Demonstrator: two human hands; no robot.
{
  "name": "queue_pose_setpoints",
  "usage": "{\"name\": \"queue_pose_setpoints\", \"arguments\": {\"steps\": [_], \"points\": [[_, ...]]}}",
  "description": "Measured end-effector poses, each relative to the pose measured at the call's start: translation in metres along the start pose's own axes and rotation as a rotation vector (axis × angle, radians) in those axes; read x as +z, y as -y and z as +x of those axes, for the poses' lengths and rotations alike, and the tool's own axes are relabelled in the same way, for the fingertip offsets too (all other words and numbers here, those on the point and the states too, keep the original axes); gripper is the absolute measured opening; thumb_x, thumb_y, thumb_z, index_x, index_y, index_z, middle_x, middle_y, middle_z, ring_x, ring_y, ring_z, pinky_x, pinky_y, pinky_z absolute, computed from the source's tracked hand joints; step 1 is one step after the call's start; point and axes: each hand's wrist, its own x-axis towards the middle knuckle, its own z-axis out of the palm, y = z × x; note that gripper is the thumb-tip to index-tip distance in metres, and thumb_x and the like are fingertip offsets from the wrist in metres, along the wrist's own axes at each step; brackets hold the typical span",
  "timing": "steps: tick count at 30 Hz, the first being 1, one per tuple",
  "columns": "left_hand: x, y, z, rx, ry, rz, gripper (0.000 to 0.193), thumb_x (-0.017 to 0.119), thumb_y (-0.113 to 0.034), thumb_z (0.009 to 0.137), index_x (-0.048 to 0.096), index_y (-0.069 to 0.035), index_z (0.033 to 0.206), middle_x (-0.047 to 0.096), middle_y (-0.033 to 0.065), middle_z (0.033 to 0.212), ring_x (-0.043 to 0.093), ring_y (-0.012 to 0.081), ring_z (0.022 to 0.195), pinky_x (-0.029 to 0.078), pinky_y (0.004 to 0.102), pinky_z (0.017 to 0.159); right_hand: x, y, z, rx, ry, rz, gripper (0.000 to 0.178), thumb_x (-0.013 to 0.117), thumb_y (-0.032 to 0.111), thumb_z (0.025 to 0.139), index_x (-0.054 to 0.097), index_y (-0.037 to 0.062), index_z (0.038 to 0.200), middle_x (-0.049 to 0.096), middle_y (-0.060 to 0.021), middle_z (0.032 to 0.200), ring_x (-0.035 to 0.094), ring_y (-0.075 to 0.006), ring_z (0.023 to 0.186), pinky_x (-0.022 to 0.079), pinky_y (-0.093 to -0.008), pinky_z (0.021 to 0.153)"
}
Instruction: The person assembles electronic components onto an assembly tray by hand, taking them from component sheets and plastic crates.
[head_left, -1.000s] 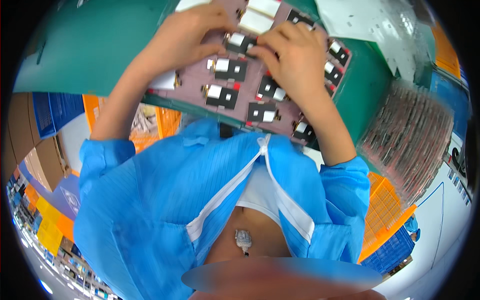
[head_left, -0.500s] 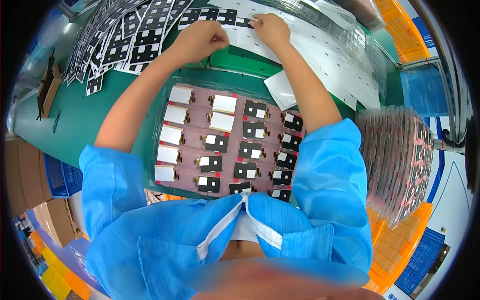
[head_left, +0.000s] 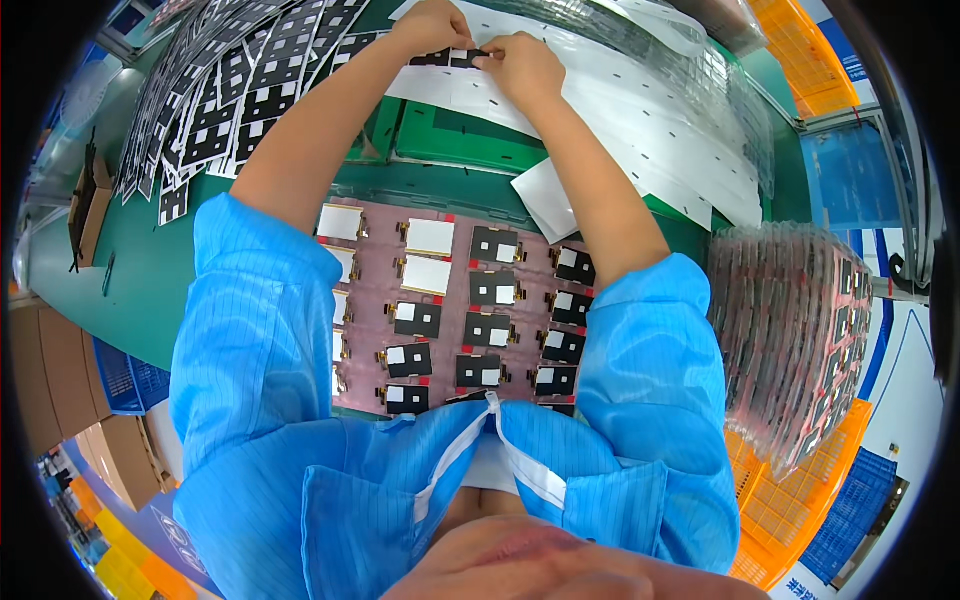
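Observation:
At the far side of the bench my left hand [head_left: 435, 27] and my right hand [head_left: 525, 70] meet over a strip of black die-cut stickers [head_left: 430, 59] with white patches. Both have their fingertips pinched at a black sticker [head_left: 466, 59] at the strip's right end; the fingers partly cover it. Nearer to me lies a pink tray [head_left: 378, 285] with rows of small flat modules. Some modules have plain white faces [head_left: 430, 237]; others carry black pieces with white windows [head_left: 492, 289]. My left sleeve hides part of the tray's left column.
Overlapping sheets of black stickers [head_left: 235, 90] cover the bench's far left. White sheets [head_left: 650, 130] spread across the far right, and a smaller white sheet [head_left: 545, 200] lies by my right forearm. Filled trays are stacked [head_left: 780, 330] at right, above an orange basket [head_left: 765, 500].
My hands have come together at the strip: the left moved up and right, the right shifted slightly left and down. The tray sits slightly lower in view, and my left sleeve now covers its left side.

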Motion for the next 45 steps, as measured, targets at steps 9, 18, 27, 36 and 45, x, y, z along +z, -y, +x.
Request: {"name": "queue_pose_setpoints", "arguments": {"steps": [9, 18, 27, 36, 45], "points": [[-0.004, 0.003, 0.02, -0.025, 0.152, 0.188, 0.013, 0.079, -0.017, 0.066, 0.077, -0.01, 0.077, 0.072, 0.0104, 0.077, 0.069, 0.0245, 0.07, 0.054, 0.036, 0.066, 0.0, 0.008, 0.002, 0.011, 0.048, 0.013, 0.023, 0.082, 0.032, 0.07, 0.078, 0.0207, 0.09, 0.069, -0.0042, 0.096, 0.067, -0.0284, 0.091, 0.053, -0.0411, 0.073], [0.0, -0.007, 0.02, -0.04, 0.197, 0.152, 0.016, 0.079, -0.023, 0.066, 0.076, -0.011, 0.077, 0.072, 0.0089, 0.077, 0.069, 0.0255, 0.072, 0.054, 0.0373, 0.067, -0.023, 0.011, -0.028, -0.407, -0.248, 0.085, 0.013, 0.079, 0.015, 0.071, 0.069, 0.0136, 0.078, 0.062, -0.005, 0.092, 0.06, -0.0278, 0.087, 0.049, -0.0396, 0.075], [-0.031, -0.029, -0.072, 0.356, -0.223, 0.055, 0.017, 0.063, -0.016, 0.086, 0.072, -0.001, 0.087, 0.07, 0.0167, 0.092, 0.066, 0.0338, 0.083, 0.051, 0.0419, 0.074, -0.128, 0.011, -0.109, 0.059, 0.086, 0.676, 0.009, 0.067, 0.009, 0.091, 0.063, 0.003, 0.096, 0.064, 0.0013, 0.083, 0.055, -0.0051, 0.074, 0.043, -0.0192, 0.067], [-0.048, -0.076, -0.297, 0.16, 0.133, -0.337, 0.025, 0.073, -0.003, 0.076, 0.07, -0.003, 0.1, 0.066, 0.0057, 0.1, 0.063, 0.0197, 0.092, 0.049, 0.0304, 0.081, -0.128, 0.059, -0.199, 0.089, 0.513, 0.61, 0.033, 0.074, 0.011, 0.083, 0.059, 0.0045, 0.112, 0.066, -0.0052, 0.076, 0.058, -0.0101, 0.064, 0.046, -0.0252, 0.06], [-0.028, -0.087, -0.312, 0.171, 0.039, -0.181, 0.037, 0.077, -0.007, 0.072, 0.068, -0.005, 0.107, 0.065, 0.0072, 0.108, 0.063, 0.0254, 0.096, 0.052, 0.034, 0.084, -0.104, 0.077, -0.208, 0.077, 0.384, 0.644, 0.014, 0.072, 0.01, 0.087, 0.066, 0.0023, 0.097, 0.067, -0.0003, 0.08, 0.056, -0.0046, 0.071, 0.044, -0.0203, 0.065]]}}
